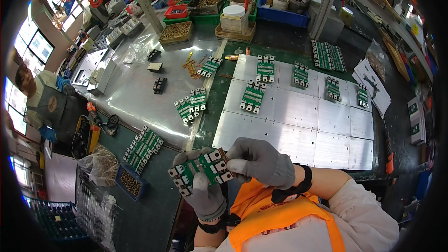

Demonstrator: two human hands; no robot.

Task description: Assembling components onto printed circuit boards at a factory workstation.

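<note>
Low in the middle of the head view, my gloved left hand (206,199) grips a green circuit board (189,170) with its thumb across the face. Black terminal blocks with metal pads line both ends of this tilted board. At its right end, my gloved right hand (265,162) has its fingers pinched together; whatever sits between them is hidden. A copper-coloured piece (223,154) shows at that same end. Similar boards lie ahead on silver metal plates (294,126), including one board (253,96) nearest my hands.
More boards (143,149) are laid out at the left, by a blue bin of small brass parts (129,182). Copper strips (192,69) and black blocks (159,85) rest on the steel tabletop. Scissors (112,123) lie farther left, near a co-worker (44,98). Parts bins (176,31) stand behind.
</note>
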